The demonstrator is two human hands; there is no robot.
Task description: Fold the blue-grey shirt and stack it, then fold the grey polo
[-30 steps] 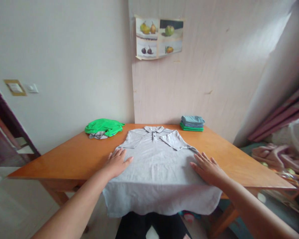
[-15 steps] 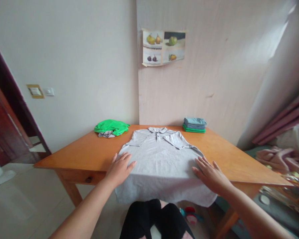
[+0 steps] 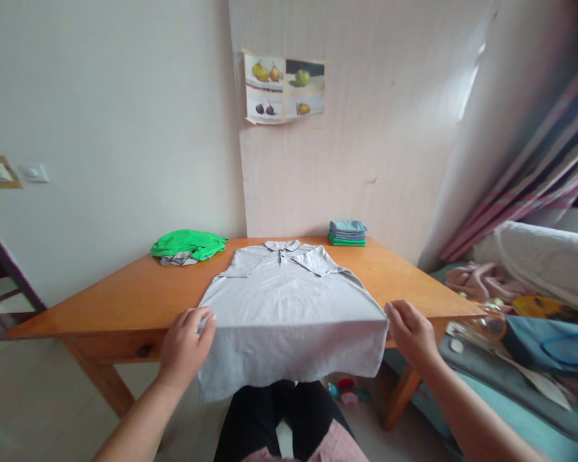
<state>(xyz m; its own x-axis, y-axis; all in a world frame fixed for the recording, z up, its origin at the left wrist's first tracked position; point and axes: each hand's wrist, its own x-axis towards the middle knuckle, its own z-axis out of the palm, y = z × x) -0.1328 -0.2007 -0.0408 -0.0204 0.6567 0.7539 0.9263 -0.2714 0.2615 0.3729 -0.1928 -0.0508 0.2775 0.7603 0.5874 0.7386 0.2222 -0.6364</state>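
Note:
A light grey polo shirt (image 3: pixel 289 301) lies face up on the orange wooden table (image 3: pixel 125 298), collar toward the wall, both sleeves folded in, its hem hanging over the near edge. My left hand (image 3: pixel 185 346) is at the shirt's left side by the table edge, fingers curled and pinching the fabric. My right hand (image 3: pixel 409 333) is at the shirt's right side near the edge, fingers curled in against the cloth; whether it grips it I cannot make out.
A crumpled green garment (image 3: pixel 187 244) over a grey one lies at the table's far left. A small stack of folded blue and green clothes (image 3: pixel 347 232) sits at the far right by the wall. Bedding and bags (image 3: pixel 510 308) crowd the right side.
Both hands slid from lying flat on the shirt's body back to the near table edge and curled onto its sides. The camera view swung right.

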